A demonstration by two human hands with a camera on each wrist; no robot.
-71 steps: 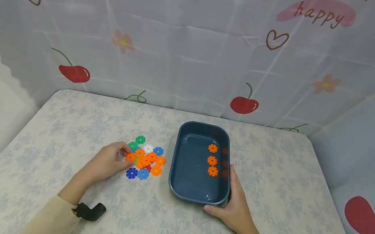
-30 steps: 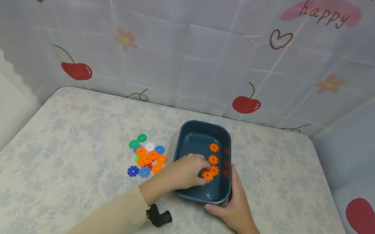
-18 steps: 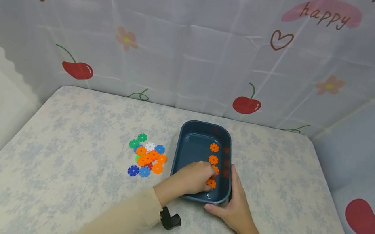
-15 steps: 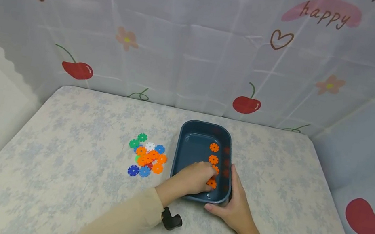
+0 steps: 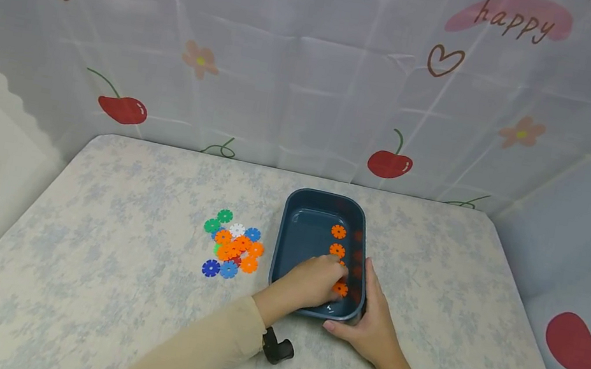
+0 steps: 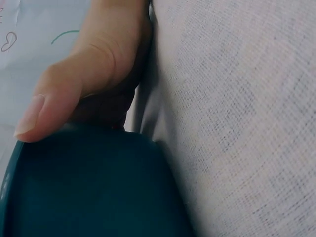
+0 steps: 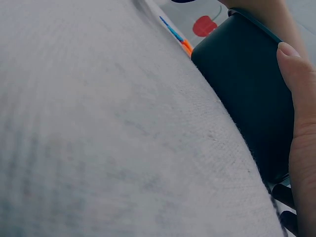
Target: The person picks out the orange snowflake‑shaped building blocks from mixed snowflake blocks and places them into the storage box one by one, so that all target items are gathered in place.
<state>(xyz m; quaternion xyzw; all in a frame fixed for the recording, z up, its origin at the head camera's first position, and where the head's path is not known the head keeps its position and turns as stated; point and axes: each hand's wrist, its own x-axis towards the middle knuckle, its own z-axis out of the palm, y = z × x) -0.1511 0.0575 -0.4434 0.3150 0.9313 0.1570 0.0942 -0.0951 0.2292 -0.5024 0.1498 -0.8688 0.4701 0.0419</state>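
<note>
My left hand (image 5: 317,279) reaches into the dark blue rectangular tray (image 5: 299,198). Its curled thumb and fingers are at an orange notched building disc (image 5: 340,289) on the tray floor. Another orange disc is mostly hidden under the knuckles. Further up the right side lie an orange disc (image 5: 337,250) and, above it, an orange disc (image 5: 338,231). My right hand (image 5: 374,326) grips the tray's front right corner, thumb at the front and fingers along the side. The right wrist view shows its thumb (image 7: 289,52) at the rim; the left wrist view also shows this thumb (image 6: 44,111).
Left of the tray, a loose pile of notched discs (image 5: 233,249) lies on the patterned tablecloth (image 5: 119,234), in orange, blue, green, white and red. A printed curtain (image 5: 291,67) hangs behind the table. My left forearm (image 5: 199,350) crosses in front of the pile.
My left hand has gone from the pile into the tray with one more orange disc, then slid it nearer me and rightward. The right hand keeps its grip on the tray corner.
</note>
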